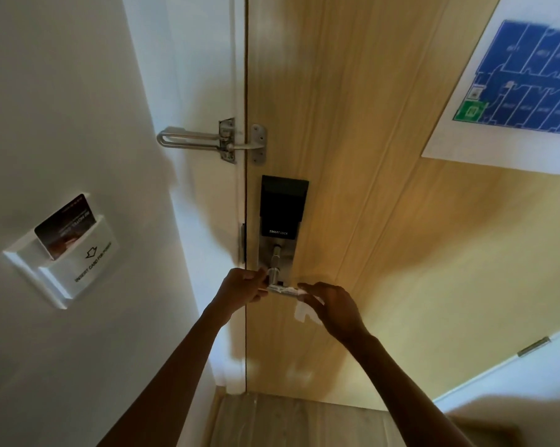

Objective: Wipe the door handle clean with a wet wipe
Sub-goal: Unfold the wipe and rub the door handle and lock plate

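Both forearms reach up from below toward the door handle (280, 290), low on the wooden door (369, 221) under the black smart lock (283, 204). My left hand (243, 285) curls closed around the handle's near end, steadying it. My right hand (333, 308) pinches the wet wipe (303, 309) against the lever's far end, a loose tail hanging below. To do this well, I should fold the wipe around the bar and draw it along the full length, underside included.
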The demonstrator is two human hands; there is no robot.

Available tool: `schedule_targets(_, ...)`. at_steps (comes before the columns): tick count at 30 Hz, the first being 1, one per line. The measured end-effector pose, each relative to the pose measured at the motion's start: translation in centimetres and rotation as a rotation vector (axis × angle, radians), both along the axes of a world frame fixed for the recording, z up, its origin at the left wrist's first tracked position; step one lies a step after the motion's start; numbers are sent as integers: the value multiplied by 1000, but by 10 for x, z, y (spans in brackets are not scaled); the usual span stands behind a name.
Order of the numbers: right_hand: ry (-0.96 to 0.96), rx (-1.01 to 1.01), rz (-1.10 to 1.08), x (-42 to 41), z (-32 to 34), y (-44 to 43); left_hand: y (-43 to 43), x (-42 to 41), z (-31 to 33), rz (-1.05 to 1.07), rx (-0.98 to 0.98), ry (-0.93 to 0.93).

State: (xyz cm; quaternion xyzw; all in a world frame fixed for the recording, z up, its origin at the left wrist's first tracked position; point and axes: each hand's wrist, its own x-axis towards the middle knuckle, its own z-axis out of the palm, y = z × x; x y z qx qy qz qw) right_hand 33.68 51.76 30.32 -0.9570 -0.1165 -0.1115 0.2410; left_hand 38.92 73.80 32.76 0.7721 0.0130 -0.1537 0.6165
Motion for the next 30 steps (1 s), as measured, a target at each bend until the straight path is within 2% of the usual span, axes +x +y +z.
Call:
schedule_targets(7,116,53,120,-2,25,-47,5,5,-4,2,-51,42)
schedule_targets(11,70,104,-103,-1,27,-64,8,9,-5,-22,-36,27)
schedule_targets(15,-129,281,-344,-8,39,-51,8,11,-2,-23,-63,40)
schedule_targets(18,-202,359,-264,-14,45,-15,3,10,1,-36,-72,48)
schedule_targets(22,-83,265,-68,-26,23,8,0,10,1,-22,-73,60)
schedule_targets(27,-88,431,-197,-22,20,1,0,9,1,-4,-70,54)
schedule_targets(30,-43,401,-179,-10,17,4,0,8,3,-3,-56,42)
